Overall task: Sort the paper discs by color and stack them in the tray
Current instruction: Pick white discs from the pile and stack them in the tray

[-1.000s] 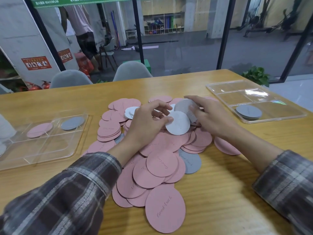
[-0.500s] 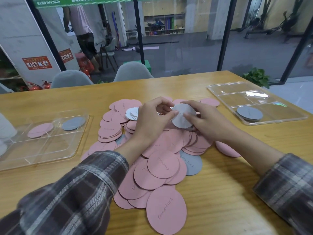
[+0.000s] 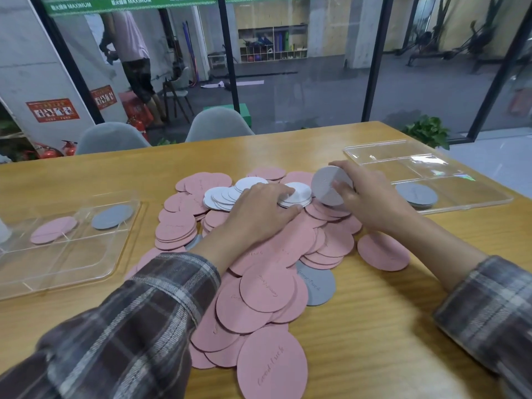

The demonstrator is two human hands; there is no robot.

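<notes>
A heap of pink paper discs (image 3: 267, 283) covers the middle of the wooden table, with several white discs (image 3: 223, 194) at its far side and a grey disc (image 3: 319, 283) near its right edge. My left hand (image 3: 259, 214) lies over the heap, fingers on a small stack of white discs (image 3: 299, 191). My right hand (image 3: 365, 194) holds a tilted stack of pale grey discs (image 3: 326, 185) between thumb and fingers, above the heap's far right. The right clear tray (image 3: 460, 203) holds a grey stack (image 3: 416, 194). The left clear tray (image 3: 57, 263) holds a pink disc (image 3: 53, 229) and a grey disc (image 3: 112, 216).
Two grey chairs (image 3: 218, 125) stand at the table's far edge before a glass wall. A potted plant (image 3: 427, 133) sits beyond the far right corner. A person stands behind the glass at the left. Bare wood shows in front of the right tray.
My hands have drawn apart. The left hand dropped onto the white discs on the heap, and the right hand carried its pale grey stack rightward toward the right tray.
</notes>
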